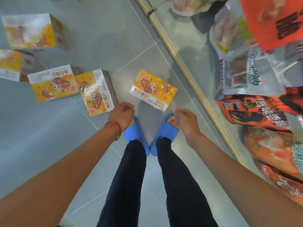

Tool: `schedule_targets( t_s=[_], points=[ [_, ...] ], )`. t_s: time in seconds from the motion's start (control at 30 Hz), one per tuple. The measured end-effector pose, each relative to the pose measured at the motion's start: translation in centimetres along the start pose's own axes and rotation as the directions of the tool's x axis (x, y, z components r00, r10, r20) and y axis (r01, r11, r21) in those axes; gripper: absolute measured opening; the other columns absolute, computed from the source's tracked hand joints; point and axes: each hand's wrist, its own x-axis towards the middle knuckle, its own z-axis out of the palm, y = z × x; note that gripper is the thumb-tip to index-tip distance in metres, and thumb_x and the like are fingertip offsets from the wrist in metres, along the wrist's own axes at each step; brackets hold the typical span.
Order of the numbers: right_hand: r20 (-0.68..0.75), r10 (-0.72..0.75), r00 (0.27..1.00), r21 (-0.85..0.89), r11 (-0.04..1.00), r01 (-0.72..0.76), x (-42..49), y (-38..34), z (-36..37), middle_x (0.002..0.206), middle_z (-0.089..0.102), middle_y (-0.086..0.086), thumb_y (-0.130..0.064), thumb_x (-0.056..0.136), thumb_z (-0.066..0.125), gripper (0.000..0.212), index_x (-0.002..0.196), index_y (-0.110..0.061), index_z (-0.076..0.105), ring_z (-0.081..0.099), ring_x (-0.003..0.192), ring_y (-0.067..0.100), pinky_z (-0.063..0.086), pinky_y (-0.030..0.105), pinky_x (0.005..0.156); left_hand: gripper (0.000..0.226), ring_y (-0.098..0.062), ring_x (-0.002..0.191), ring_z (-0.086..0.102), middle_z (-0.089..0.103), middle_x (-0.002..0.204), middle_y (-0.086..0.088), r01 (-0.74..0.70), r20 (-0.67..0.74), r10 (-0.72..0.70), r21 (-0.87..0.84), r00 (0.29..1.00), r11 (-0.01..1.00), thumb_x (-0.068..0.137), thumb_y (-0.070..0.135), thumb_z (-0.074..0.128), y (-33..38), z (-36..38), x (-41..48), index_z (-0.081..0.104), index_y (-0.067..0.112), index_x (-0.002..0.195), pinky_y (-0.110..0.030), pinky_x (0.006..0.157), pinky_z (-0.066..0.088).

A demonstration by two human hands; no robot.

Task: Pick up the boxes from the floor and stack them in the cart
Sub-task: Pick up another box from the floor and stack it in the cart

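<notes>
Boxes [31,31] scattered on floor [49,145], both hands empty; pick-up step not yet started.
Two blurred boxes lie far left, then a pair of boxes [52,83] seemingly touching, then the lone box [153,90] just ahead of the blue slippers [136,133]. Left hand [122,116] and right hand [184,122] hang loosely curled, holding nothing. Freezer case [172,46] at right. Cart not in view. Judged next: bend down and grip the lone box from both sides.

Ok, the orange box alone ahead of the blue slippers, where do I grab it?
I'd take the orange box by its two short ends, left hand on the left end, right hand on the right, coming down from above: it lies flat, face up, turned diagonally.
</notes>
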Motion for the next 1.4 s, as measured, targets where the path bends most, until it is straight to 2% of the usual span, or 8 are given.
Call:
schedule_targets(
  t_s=[0.1,0.23,0.43,0.57,0.83,1.03,1.2,1.4],
  points=[
    [0.002,0.022,1.0,-0.073,0.997,-0.022,5.8,1.7,1.0,0.073,0.057,0.004,-0.016,0.09,0.056,0.006,0.091,-0.017,0.061,0.053,0.055,0.018,0.043,0.028,0.057,0.024,-0.023,0.098,0.059,0.063,0.115,-0.007,0.007,0.012,-0.008,0.061,1.0,0.998,0.095,0.009,0.053,-1.2,2.2,5.3,0.067,0.013,0.115,-0.019,0.081,0.041],
    [-0.04,0.059,0.997,-0.074,0.995,-0.062,13.0,2.8,2.9,0.074,0.055,-0.001,-0.029,0.082,0.057,0.004,0.081,-0.025,0.058,0.056,0.071,0.023,0.044,0.035,0.068,0.037,-0.025,0.113,0.058,0.061,0.133,-0.006,0.023,-0.013,-0.022,0.113,1.0,0.993,0.094,0.019,0.059,-2.4,4.4,13.0,0.059,0.013,0.131,-0.029,0.096,0.045],
    [-0.088,-0.012,0.996,-0.107,0.994,0.003,22.5,3.5,6.5,0.126,0.06,0.003,-0.059,0.102,0.039,0.058,0.143,-0.019,0.048,0.058,0.112,0.026,0.047,0.045,0.101,0.09,-0.029,0.14,0.039,0.039,0.153,-0.011,-0.086,-0.092,0.104,0.178,0.99,0.98,0.077,0.058,0.062,-2.0,7.0,23.1,0.036,0.013,0.151,-0.041,0.116,0.032],
    [-0.114,0.063,0.991,0.006,0.998,-0.063,26.6,2.7,8.3,0.132,0.058,0.001,-0.069,0.101,0.034,0.069,0.148,-0.019,0.039,0.061,0.116,0.023,0.048,0.04,0.101,0.08,-0.019,0.116,0.061,0.062,0.129,0.002,-0.043,0.039,0.047,-0.086,0.998,0.995,0.069,0.064,0.069,-1.1,8.3,28.6,0.053,0.023,0.137,-0.04,0.104,0.047],
    [-0.122,0.14,0.983,0.062,0.989,-0.134,28.4,2.5,9.5,0.107,0.067,0.002,-0.075,0.093,0.048,0.061,0.125,-0.025,0.032,0.071,0.088,0.021,0.059,0.044,0.089,0.054,-0.012,0.097,0.071,0.074,0.108,0.006,-0.125,0.097,0.143,-0.171,0.985,0.977,0.078,0.069,0.062,-1.9,9.1,31.8,0.067,0.033,0.119,-0.036,0.093,0.054],
    [-0.147,0.168,0.975,0.149,0.978,-0.146,27.8,2.0,10.1,0.104,0.068,0.005,-0.068,0.092,0.057,0.06,0.127,-0.023,0.037,0.072,0.087,0.024,0.06,0.041,0.08,0.064,-0.024,0.102,0.071,0.075,0.108,0.001,-0.038,0.105,0.061,-0.206,0.993,0.978,0.058,0.08,0.069,-2.5,9.0,33.8,0.072,0.04,0.109,-0.049,0.099,0.052],
    [-0.13,0.146,0.981,0.239,0.965,-0.112,26.1,1.3,10.2,0.101,0.069,0.007,-0.056,0.09,0.067,0.056,0.127,-0.026,0.038,0.074,0.081,0.024,0.06,0.038,0.066,0.063,-0.02,0.105,0.069,0.073,0.113,0.003,0.019,0.142,0.018,-0.251,0.99,0.968,0.075,0.073,0.064,-2.4,8.2,31.8,0.065,0.031,0.121,-0.043,0.098,0.048],
    [-0.088,0.105,0.991,0.327,0.942,-0.071,18.0,0.3,10.7,0.109,0.072,0.011,-0.052,0.073,0.075,0.055,0.112,-0.039,0.039,0.077,0.09,0.032,0.063,0.054,0.081,0.055,-0.021,0.098,0.072,0.071,0.109,0.001,0.036,0.048,-0.019,-0.37,0.999,0.928,0.081,0.065,0.065,-2.5,3.8,24.4,0.055,0.028,0.12,-0.045,0.093,0.054]
  ],
)
